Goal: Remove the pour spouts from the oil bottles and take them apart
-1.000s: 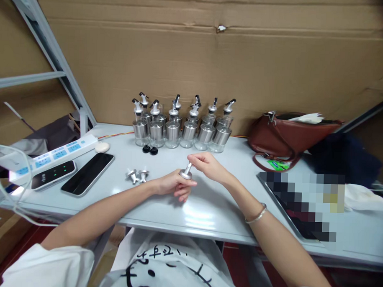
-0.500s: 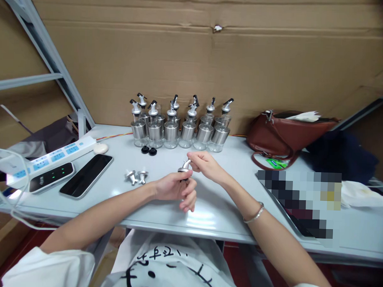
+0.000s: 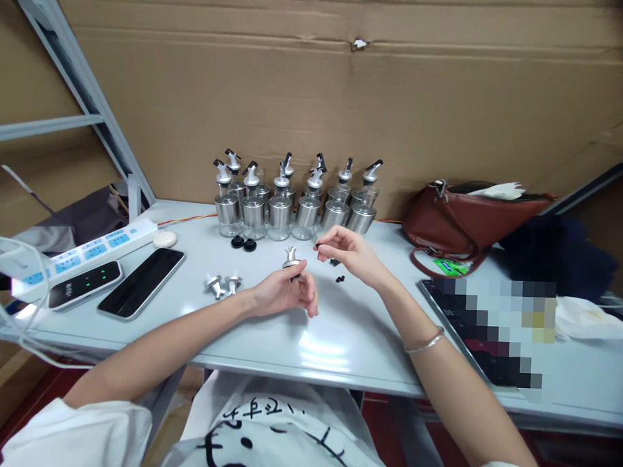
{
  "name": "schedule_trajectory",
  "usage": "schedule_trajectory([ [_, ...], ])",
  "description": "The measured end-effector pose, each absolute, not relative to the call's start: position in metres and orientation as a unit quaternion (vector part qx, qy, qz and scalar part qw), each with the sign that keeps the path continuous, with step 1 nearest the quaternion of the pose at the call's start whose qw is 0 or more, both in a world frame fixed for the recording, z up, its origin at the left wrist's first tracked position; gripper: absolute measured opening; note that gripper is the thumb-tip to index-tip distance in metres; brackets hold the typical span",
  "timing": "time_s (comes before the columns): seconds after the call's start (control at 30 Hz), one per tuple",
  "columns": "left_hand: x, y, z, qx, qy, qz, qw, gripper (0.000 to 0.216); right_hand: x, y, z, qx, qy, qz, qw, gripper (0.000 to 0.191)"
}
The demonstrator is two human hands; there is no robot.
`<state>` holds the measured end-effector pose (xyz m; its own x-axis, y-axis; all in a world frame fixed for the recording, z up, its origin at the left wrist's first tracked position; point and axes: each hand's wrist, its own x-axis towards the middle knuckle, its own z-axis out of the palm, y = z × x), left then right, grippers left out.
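Note:
My left hand point(image 3: 285, 292) grips a silver pour spout point(image 3: 291, 259) between thumb and fingers, its nozzle pointing up. To the right of it, my right hand point(image 3: 349, 252) pinches a small black piece point(image 3: 318, 246) at its fingertips, apart from the spout. Several tiny black parts point(image 3: 340, 279) lie on the table below the right hand. Two loose silver spouts point(image 3: 233, 284) rest left of my left hand. Farther back are two black stoppers point(image 3: 250, 245). Behind them stand several glass bottles with steel bands point(image 3: 280, 212), most topped by silver spouts with black flaps.
A phone point(image 3: 142, 282), a Wi-Fi device point(image 3: 85, 285) and a power strip point(image 3: 93, 250) lie on the left. On the right are a brown handbag point(image 3: 460, 221), a partly blurred tablet point(image 3: 461, 334) and a crumpled white tissue point(image 3: 592, 317). Cardboard point(image 3: 245, 88) walls the back.
My right hand has drawn away from the spout, up and to the right, and now shows a small black piece. Black parts beneath it have come into view. My left hand has risen slightly.

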<state>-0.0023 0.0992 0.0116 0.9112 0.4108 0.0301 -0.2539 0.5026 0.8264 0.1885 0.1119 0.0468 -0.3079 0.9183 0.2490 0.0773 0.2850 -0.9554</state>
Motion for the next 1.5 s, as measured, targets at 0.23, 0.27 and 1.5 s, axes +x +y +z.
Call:
schedule_trajectory([
  [0.23,0.0,0.106,0.005,0.454,0.152,0.239,0.845,0.048,0.228,0.118,0.051,-0.527,-0.738,0.35,0.233,0.025],
  [0.27,0.0,0.106,0.005,0.455,0.154,0.239,0.844,0.048,0.233,0.118,0.052,-0.541,-0.743,0.338,0.201,0.023],
  [1.5,0.002,0.102,0.009,0.483,0.188,0.23,0.824,0.048,0.219,0.113,0.042,-0.566,-0.761,0.314,0.039,0.016],
])
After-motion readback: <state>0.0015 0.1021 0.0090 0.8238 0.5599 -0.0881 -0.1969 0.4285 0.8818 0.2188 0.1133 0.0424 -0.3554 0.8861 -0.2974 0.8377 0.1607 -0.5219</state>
